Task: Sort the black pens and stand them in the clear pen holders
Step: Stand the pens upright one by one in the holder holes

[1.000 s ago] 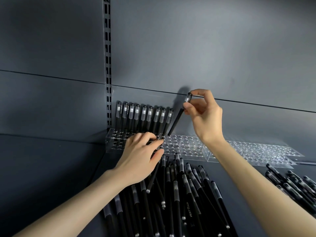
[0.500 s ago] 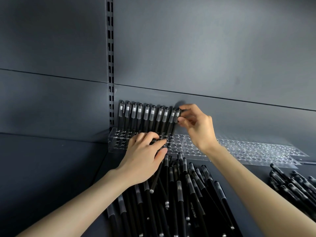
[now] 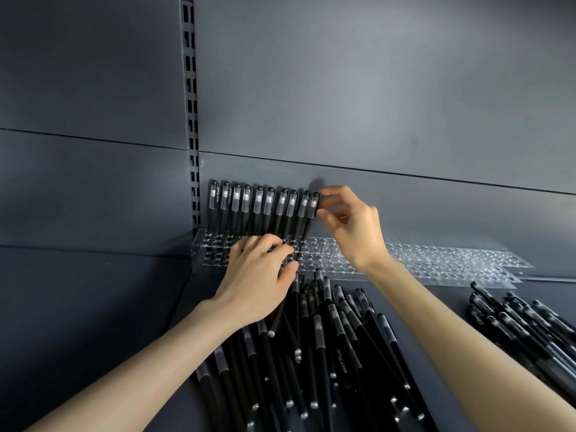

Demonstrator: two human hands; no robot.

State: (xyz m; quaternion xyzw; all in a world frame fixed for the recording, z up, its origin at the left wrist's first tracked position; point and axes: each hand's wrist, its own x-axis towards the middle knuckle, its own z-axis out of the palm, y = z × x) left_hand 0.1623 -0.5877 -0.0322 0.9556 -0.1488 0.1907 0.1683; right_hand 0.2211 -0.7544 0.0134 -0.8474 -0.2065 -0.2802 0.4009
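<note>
Before clear holders [image 3: 436, 257], loose pens [image 3: 327, 353]

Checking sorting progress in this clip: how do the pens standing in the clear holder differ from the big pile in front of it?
The standing pens are upright in one neat row at the back of the clear holder; the pile lies flat on the shelf, pens crossing. The right hand pinches the last pen of the row; the left hand lies over the pile's far end. Both are black pens with frosted caps.
</note>
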